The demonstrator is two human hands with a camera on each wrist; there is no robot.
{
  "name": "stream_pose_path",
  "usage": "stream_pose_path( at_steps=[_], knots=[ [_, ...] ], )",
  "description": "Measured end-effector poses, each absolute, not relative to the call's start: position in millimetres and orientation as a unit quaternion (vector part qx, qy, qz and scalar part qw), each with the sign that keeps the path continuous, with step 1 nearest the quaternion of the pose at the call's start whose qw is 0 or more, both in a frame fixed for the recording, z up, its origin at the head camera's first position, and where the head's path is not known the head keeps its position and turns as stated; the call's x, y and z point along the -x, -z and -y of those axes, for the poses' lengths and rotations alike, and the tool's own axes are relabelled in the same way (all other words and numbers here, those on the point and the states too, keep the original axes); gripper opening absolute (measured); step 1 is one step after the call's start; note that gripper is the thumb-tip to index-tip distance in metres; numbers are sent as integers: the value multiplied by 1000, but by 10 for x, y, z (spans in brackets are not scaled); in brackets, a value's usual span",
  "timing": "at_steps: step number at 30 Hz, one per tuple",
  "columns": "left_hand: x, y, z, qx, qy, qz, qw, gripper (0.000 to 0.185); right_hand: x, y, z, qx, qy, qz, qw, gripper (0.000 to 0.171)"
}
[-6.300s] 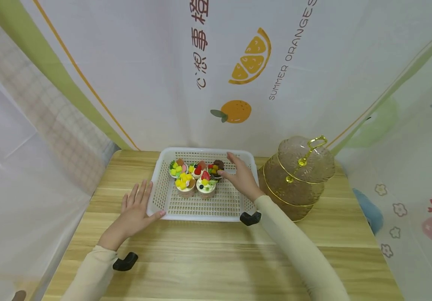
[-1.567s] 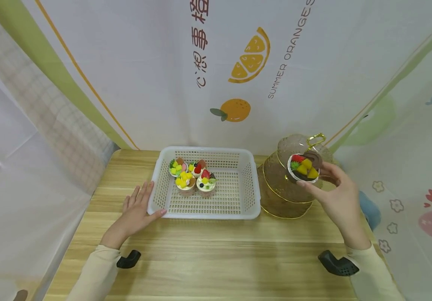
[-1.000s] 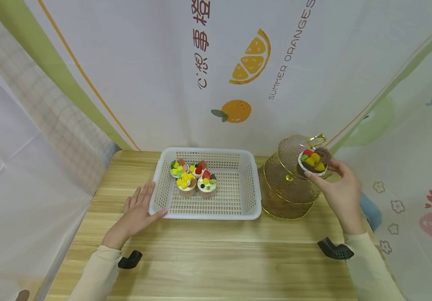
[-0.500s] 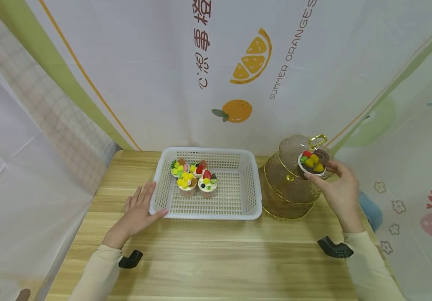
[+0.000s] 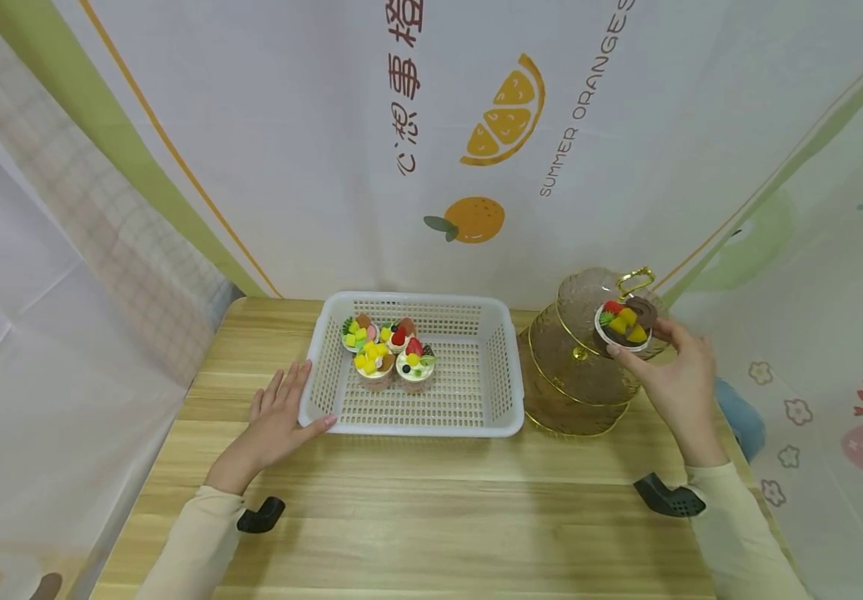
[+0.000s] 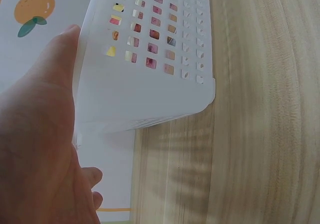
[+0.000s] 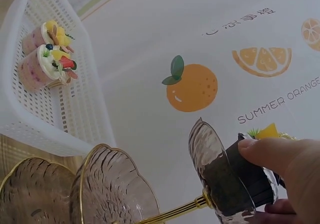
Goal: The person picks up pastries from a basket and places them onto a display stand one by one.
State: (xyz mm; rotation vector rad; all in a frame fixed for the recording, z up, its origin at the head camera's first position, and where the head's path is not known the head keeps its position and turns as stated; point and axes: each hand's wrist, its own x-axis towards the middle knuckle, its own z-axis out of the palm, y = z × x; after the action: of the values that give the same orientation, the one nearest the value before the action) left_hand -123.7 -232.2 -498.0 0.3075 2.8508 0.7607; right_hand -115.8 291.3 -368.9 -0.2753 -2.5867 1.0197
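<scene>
Wood table (image 5: 416, 508) w/ fruit-print backdrop. White basket (image 5: 502, 392) steadied by flat left hand (image 5: 273, 421). Right hand (image 5: 671, 379) pinches choc cupcake (image 5: 624, 325) at top tier of glass stand (image 5: 581, 367). Cupcake prob. light, topping fragile; grip by the cup sides.

a makeshift staged booth: printed fabric backdrops (image 5: 476, 125) with oranges and cartoon animals enclose a small wooden counter (image 5: 431, 517) on three sides, like a recording set.
</scene>
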Motion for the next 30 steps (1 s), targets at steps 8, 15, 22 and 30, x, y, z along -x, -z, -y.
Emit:
stream_pose_path(
  at_steps=[8,15,22,30],
  knots=[
    [1240,4970,2312,-102,-255,-957,89,101,1117,3632,-2905,94,-363,910,179,75],
    [1244,4959,2310,-101,-254,-958,90,101,1048,3600,-2916,110,-367,904,188,76],
    [1230,4960,2317,-98,-256,-957,93,102,870,3730,-2773,92,-383,859,327,67],
    [1224,4957,2314,-102,-259,-956,92,102,721,4135,-2419,-14,-387,770,507,54]
  ],
)
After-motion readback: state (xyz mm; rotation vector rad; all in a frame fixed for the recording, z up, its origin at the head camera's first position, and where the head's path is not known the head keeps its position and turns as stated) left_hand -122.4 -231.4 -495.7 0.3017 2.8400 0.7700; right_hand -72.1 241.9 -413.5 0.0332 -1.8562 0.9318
